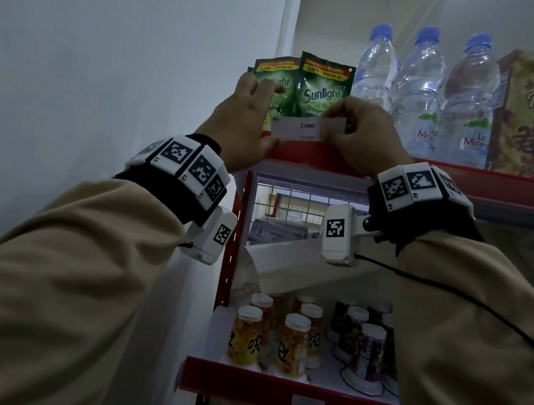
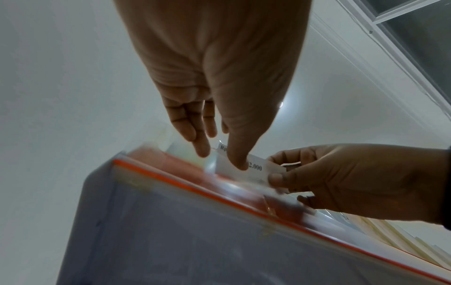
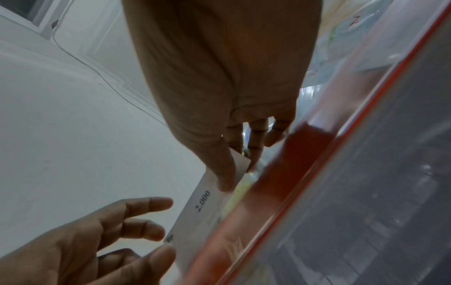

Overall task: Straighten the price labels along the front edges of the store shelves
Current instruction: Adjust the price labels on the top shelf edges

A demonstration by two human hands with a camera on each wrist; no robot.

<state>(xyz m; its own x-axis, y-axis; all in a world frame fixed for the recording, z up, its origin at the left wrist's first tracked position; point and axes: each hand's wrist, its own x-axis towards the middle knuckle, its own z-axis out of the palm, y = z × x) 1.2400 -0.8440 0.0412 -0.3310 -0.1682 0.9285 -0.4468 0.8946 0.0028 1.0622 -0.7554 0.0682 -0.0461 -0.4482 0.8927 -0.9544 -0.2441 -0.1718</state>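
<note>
My right hand [image 1: 355, 135] pinched the right end of the price label [image 1: 304, 126] between thumb and fingers. My left hand [image 1: 250, 120] was spread loosely, its thumb on the label's left part, gripping nothing. The label sat above the red front edge of the top shelf [image 1: 317, 158], before the Sunlight sachets [image 1: 322, 89]. Its long axis ran left to right, right end tilted slightly up, print facing me. I judged the job was to level it, slide it down evenly, and keep the pinch light to avoid creasing.
</note>
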